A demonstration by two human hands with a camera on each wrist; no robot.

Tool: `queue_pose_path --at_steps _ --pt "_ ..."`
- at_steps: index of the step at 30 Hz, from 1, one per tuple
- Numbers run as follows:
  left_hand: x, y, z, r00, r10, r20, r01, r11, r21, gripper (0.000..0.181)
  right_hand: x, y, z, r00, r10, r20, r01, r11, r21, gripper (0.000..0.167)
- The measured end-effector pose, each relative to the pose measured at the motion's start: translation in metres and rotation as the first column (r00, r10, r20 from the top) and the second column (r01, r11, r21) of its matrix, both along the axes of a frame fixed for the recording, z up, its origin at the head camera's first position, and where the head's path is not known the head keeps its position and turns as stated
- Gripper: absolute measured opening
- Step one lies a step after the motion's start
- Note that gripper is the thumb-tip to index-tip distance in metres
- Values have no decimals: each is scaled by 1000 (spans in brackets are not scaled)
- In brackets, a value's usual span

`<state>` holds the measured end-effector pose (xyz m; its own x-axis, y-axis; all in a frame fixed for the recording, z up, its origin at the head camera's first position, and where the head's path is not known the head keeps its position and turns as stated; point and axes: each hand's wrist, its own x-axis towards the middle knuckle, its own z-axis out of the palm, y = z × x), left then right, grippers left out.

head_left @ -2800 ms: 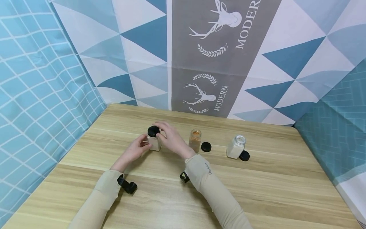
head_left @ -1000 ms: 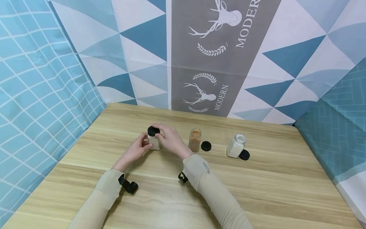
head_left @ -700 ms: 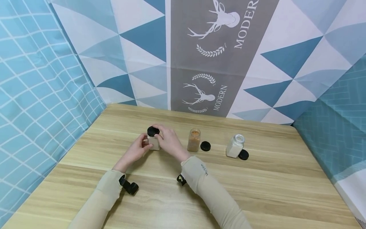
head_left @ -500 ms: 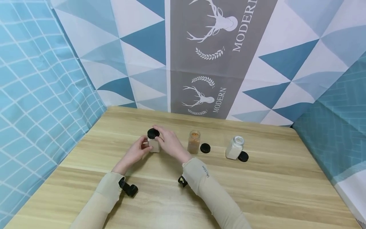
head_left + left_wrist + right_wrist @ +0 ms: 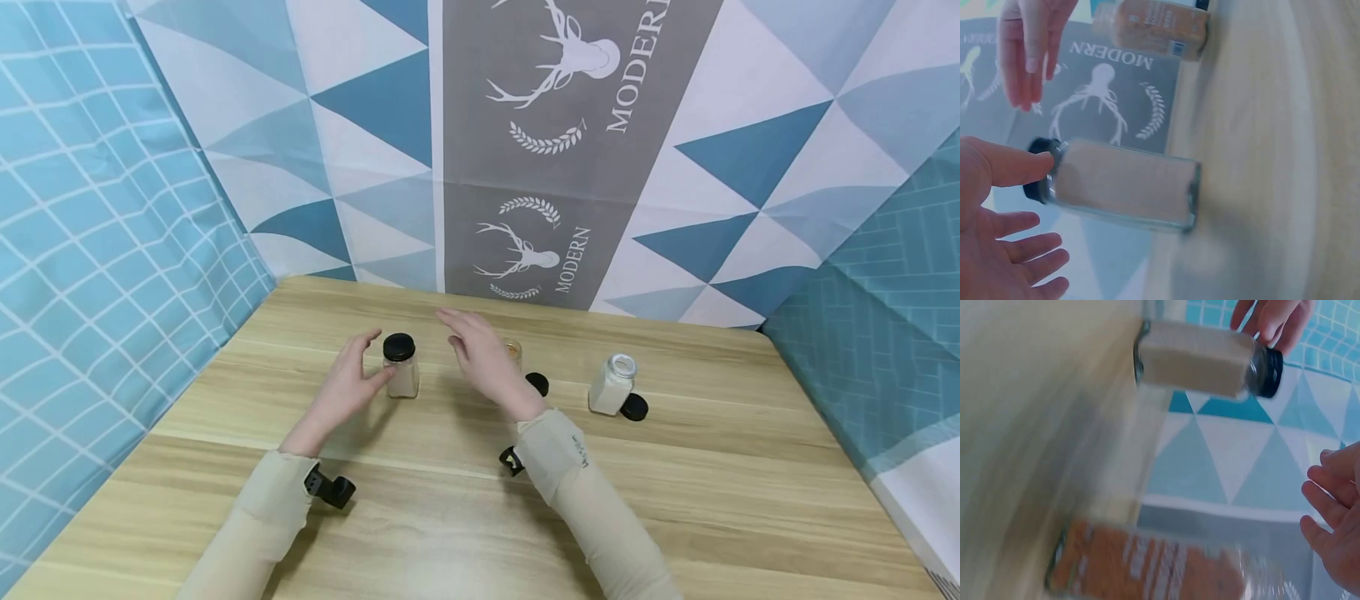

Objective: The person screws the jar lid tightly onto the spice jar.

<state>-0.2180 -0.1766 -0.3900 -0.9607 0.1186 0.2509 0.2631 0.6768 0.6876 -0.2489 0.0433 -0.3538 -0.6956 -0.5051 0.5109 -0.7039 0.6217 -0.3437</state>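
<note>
The capped jar point(image 5: 402, 381) stands upright near eleven o'clock on the wooden table point(image 5: 450, 533). At its nine, the left hand point(image 5: 345, 381) is spread wide, gripping nothing — I can't tell whether the thumb touches. At its three, the right hand point(image 5: 486, 360) is extended and unladen, by an orange-filled jar point(image 5: 1157, 30) with blurred print. Beyond, toward one, grey cloth point(image 5: 540, 183) reads "MODERN" — twice.

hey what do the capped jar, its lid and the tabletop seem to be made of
Capped jar: likely clear, glossy glass; contents show through, edges greenish. Lid: smooth, even black, perhaps plastic or painted metal. Tabletop: perhaps wood or laminate; streaked grain, soft sheen.
</note>
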Motion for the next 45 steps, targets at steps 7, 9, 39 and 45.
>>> queue_pose_path --at_steps 7,9,39,45 --pt "11 25 23 977 -31 -212 21 998 -53 57 -4 29 4 996 -47 -74 43 998 -53 37" --pt "15 34 28 965 -55 -256 40 997 -63 56 -4 36 4 995 -54 -79 49 997 -60 37" --pt "-35 123 -21 939 -280 199 235 946 224 55 -10 100 -51 818 -267 509 372 921 -115 37" --pt "-37 128 -28 928 -316 199 255 925 282 57 -8 103 -58 797 -292 528 333 943 17 42"
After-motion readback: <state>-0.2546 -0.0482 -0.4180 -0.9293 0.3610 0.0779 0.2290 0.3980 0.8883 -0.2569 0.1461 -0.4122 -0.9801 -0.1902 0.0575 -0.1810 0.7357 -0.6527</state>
